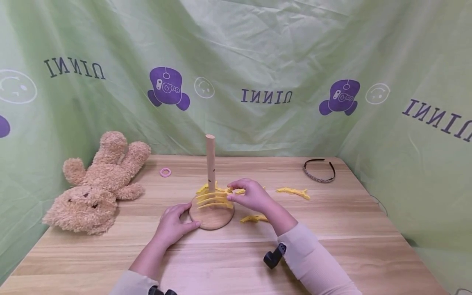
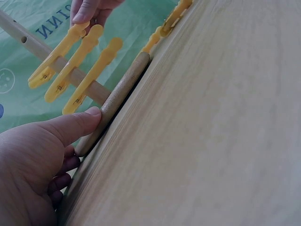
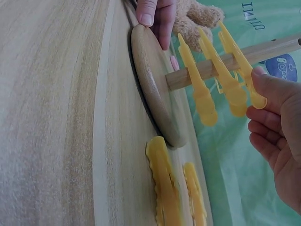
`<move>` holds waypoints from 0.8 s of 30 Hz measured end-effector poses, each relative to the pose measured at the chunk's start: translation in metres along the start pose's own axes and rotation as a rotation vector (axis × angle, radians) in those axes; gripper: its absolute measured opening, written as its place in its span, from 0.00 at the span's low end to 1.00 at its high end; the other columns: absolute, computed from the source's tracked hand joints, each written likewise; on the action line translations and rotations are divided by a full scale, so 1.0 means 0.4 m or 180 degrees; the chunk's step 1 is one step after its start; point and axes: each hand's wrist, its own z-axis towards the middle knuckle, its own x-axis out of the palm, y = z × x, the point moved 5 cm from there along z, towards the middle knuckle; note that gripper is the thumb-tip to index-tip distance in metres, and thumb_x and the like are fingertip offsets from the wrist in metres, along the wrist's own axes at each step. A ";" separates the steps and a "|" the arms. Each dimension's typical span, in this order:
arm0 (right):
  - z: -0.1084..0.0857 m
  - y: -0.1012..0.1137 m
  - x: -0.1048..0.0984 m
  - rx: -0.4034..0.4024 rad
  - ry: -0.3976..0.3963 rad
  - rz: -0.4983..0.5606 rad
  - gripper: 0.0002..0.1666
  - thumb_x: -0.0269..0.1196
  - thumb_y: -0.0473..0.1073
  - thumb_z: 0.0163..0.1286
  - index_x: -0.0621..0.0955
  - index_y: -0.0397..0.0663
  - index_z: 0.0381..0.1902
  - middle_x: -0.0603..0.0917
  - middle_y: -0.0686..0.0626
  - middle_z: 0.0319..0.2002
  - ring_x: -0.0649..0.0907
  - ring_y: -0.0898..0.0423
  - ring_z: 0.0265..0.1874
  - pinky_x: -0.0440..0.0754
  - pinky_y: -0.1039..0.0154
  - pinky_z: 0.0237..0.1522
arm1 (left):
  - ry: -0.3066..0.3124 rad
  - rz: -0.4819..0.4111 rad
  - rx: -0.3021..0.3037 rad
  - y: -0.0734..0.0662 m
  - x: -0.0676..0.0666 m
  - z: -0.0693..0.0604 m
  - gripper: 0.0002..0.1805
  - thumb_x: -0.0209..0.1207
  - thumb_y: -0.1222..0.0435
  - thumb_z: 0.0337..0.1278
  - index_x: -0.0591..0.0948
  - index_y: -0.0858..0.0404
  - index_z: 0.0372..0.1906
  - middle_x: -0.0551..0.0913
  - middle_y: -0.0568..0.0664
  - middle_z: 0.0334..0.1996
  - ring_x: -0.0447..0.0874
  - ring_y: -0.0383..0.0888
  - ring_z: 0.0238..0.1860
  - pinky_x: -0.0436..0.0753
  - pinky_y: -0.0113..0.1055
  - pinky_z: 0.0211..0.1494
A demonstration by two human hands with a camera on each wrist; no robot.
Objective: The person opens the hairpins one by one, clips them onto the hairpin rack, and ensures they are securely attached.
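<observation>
Head view: pinching slim yellow plastic clip (image 1: 219, 193) at smooth wd pole (image 1: 210, 159) w/ R hand (image 1: 253, 196), gripping round wd base (image 1: 213, 222) by rim w/ L hand (image 1: 174, 224), w/ fuzzy teddy (image 1: 107, 175) off L on grainy tbl (image 1: 210, 262), wrinkled green cloth (image 1: 236, 131) behind. L wrist: showing thumb (image 2: 75, 126) on rim, three clips (image 2: 77, 61) crosswise at pole. R wrist: showing fingers (image 3: 264, 136) closed on outermost clip's end, loose ridged clips (image 3: 163, 183) beside base.

The left hand (image 1: 172, 225) grips the rim of a round base (image 1: 214, 221) on the desk (image 1: 206, 262); from it rises a wooden post (image 1: 210, 159), crossed low down by yellow clips (image 1: 212, 200); the right hand (image 1: 252, 196) pinches one by its end. Loose clips (image 1: 293, 191) lie to the right; beyond them sits a headband (image 1: 318, 180); a plush bear (image 1: 105, 176) lies at left, near a pink ring (image 1: 165, 176).
</observation>
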 end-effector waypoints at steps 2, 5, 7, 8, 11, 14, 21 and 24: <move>-0.002 -0.003 -0.001 -0.0015 0.0015 0.0006 0.26 0.69 0.51 0.63 0.82 0.45 0.56 0.85 0.44 0.53 0.81 0.47 0.56 0.78 0.46 0.61 | -0.0013 -0.0013 0.0010 -0.001 0.001 0.001 0.41 0.73 0.51 0.45 0.75 0.68 0.63 0.77 0.64 0.62 0.66 0.63 0.66 0.62 0.59 0.70; -0.008 -0.008 -0.004 0.0002 0.0031 0.0066 0.30 0.69 0.52 0.63 0.80 0.45 0.60 0.83 0.45 0.56 0.79 0.47 0.59 0.76 0.47 0.63 | -0.0050 -0.0027 0.0050 -0.002 0.002 0.001 0.41 0.73 0.52 0.44 0.76 0.69 0.62 0.78 0.64 0.61 0.67 0.63 0.65 0.63 0.60 0.69; -0.015 -0.014 -0.008 0.0041 0.0020 0.0138 0.33 0.70 0.53 0.62 0.78 0.46 0.62 0.82 0.45 0.57 0.78 0.46 0.61 0.75 0.46 0.65 | -0.0074 -0.0037 0.0067 -0.002 0.004 0.000 0.40 0.73 0.52 0.43 0.76 0.69 0.62 0.78 0.64 0.60 0.68 0.63 0.65 0.63 0.59 0.69; -0.019 -0.017 -0.011 0.0067 0.0013 0.0176 0.34 0.70 0.53 0.62 0.78 0.46 0.63 0.82 0.45 0.58 0.78 0.46 0.61 0.74 0.45 0.65 | -0.0100 -0.0022 0.0096 -0.003 0.004 0.000 0.40 0.73 0.52 0.42 0.76 0.69 0.61 0.79 0.64 0.59 0.68 0.63 0.64 0.64 0.60 0.68; -0.034 -0.031 -0.023 0.0146 -0.0042 0.0216 0.34 0.70 0.54 0.61 0.77 0.48 0.63 0.81 0.46 0.59 0.77 0.46 0.62 0.73 0.45 0.66 | -0.0120 -0.0009 0.0116 -0.003 0.004 -0.001 0.40 0.73 0.52 0.42 0.77 0.69 0.61 0.79 0.64 0.59 0.69 0.63 0.64 0.65 0.59 0.68; -0.052 -0.052 -0.037 0.0220 -0.0088 0.0199 0.33 0.70 0.54 0.62 0.78 0.50 0.63 0.81 0.46 0.60 0.77 0.46 0.63 0.72 0.45 0.67 | -0.0098 -0.0013 0.0094 -0.003 0.003 0.000 0.40 0.73 0.52 0.43 0.76 0.69 0.62 0.79 0.64 0.59 0.68 0.63 0.64 0.65 0.60 0.68; -0.104 -0.111 -0.067 0.0284 -0.0219 0.0091 0.32 0.69 0.52 0.62 0.78 0.49 0.63 0.80 0.45 0.62 0.76 0.44 0.63 0.71 0.43 0.67 | -0.0058 0.0006 0.0051 -0.001 0.003 0.001 0.41 0.73 0.51 0.44 0.76 0.69 0.62 0.79 0.64 0.60 0.68 0.63 0.65 0.64 0.59 0.69; -0.128 -0.138 -0.076 0.0358 -0.0250 0.0063 0.31 0.70 0.50 0.62 0.78 0.49 0.62 0.79 0.44 0.62 0.76 0.43 0.63 0.71 0.41 0.66 | -0.0056 0.0012 0.0048 -0.001 0.001 0.001 0.41 0.73 0.51 0.44 0.76 0.69 0.62 0.79 0.64 0.60 0.68 0.63 0.65 0.64 0.59 0.69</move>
